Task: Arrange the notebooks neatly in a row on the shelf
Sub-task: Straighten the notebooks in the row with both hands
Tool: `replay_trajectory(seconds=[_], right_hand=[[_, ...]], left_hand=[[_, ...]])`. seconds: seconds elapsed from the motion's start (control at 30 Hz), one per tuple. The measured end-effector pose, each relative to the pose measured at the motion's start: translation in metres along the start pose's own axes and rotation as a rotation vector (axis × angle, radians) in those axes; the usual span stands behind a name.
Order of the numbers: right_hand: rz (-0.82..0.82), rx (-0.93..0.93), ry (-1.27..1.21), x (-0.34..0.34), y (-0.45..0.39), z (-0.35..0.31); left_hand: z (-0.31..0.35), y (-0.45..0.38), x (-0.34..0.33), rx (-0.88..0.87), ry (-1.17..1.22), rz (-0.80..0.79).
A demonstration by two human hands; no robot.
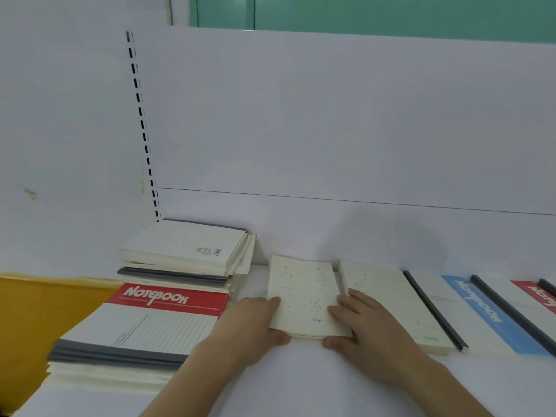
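Lower centre of the frame, our left hand and right hand clasp a cream notebook by its near corners, fingers curled over its edges, flat on the shelf. Right of it, a row is begun; two stacks at left remain, so we judge much is left.
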State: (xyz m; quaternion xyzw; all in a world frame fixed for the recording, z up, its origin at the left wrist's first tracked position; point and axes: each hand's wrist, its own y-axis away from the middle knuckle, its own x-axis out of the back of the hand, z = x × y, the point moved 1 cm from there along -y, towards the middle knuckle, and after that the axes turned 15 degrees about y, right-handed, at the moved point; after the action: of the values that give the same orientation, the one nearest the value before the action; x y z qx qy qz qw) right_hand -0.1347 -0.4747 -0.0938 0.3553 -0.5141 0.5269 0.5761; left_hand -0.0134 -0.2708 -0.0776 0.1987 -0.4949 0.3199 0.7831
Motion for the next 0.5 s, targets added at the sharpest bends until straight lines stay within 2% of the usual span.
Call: replay_trajectory(seconds=[0.37, 0.5], right_hand=[[-0.012, -0.001, -0.033, 0.003, 0.001, -0.002], [0.182, -0.014, -0.077, 0.006, 0.002, -0.013]], left_hand=[[0.003, 0.009, -0.003, 0.015, 0.006, 0.005], [0.012, 0.022, -0.003, -0.042, 0.020, 0.119]])
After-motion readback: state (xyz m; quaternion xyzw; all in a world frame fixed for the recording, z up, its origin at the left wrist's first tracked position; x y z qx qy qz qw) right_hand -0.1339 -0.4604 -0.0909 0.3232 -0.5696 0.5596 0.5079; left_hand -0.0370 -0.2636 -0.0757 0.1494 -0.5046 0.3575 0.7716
